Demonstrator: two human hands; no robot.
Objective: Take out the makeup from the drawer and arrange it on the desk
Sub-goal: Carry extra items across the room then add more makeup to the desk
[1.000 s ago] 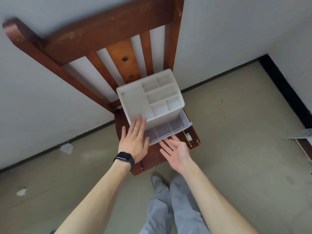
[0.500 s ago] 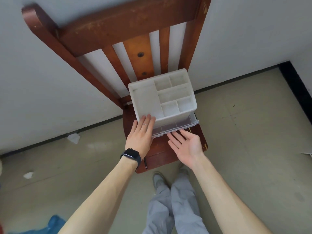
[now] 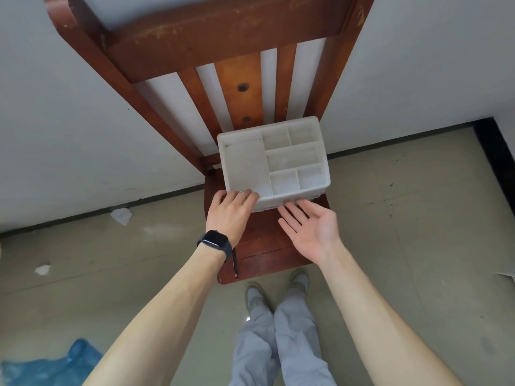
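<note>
Nearest, shoes [image 3: 299, 282] just beside seat [image 3: 267, 246] edge; pen [image 3: 235, 263] along its left rim, bare wood to the right. Further, left hand [image 3: 230, 211] curled over box [image 3: 245, 165] near-left corner; right hand [image 3: 312, 227] flat, palm up, fingertips touching drawer [image 3: 269, 205] front, nearly flush. Farthest, chair back [image 3: 231, 29] against wall [image 3: 69, 121].

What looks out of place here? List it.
Crumpled paper scraps litter the floor left of the chair, a dark pencil lies at the seat's front-left edge, and the chair's top rail has worn, chipped finish.

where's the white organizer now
The white organizer sits mid head view on the wooden chair seat; left hand grips its front-left corner, right hand fingertips touch its front.
</note>
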